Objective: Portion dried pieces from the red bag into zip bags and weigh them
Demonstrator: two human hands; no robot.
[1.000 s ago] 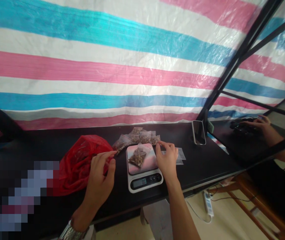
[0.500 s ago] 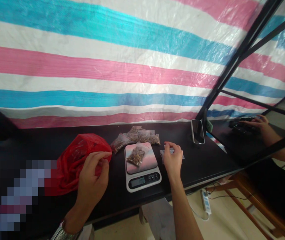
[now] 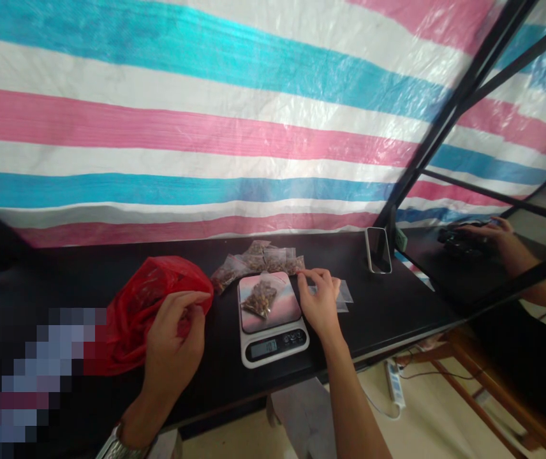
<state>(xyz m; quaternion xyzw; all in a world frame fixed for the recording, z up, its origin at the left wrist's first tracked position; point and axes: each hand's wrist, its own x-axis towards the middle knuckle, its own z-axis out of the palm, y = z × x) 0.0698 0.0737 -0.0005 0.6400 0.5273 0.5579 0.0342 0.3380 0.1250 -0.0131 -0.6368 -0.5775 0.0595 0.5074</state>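
A small clear zip bag with brown pieces in it lies on the pan of a white kitchen scale, whose display is lit. My left hand is over the red plastic bag, left of the scale. Its fingers curl toward the thumb; whatever is between the tips is hidden. By the scale's right edge is my right hand, fingers bent and apart, holding nothing that I can see. Flat clear zip bags lie partly under and beside it. Behind the scale sits a heap of filled zip bags.
A phone leans near the black frame post at the back right. Striped plastic sheeting hangs behind the black table. On the right, another person's hand is at a dark object. A power strip lies below.
My right hand has moved left from the flat zip bags to the scale's edge, uncovering more of them. The last digit on the scale's display has changed. My left hand is nearly still.
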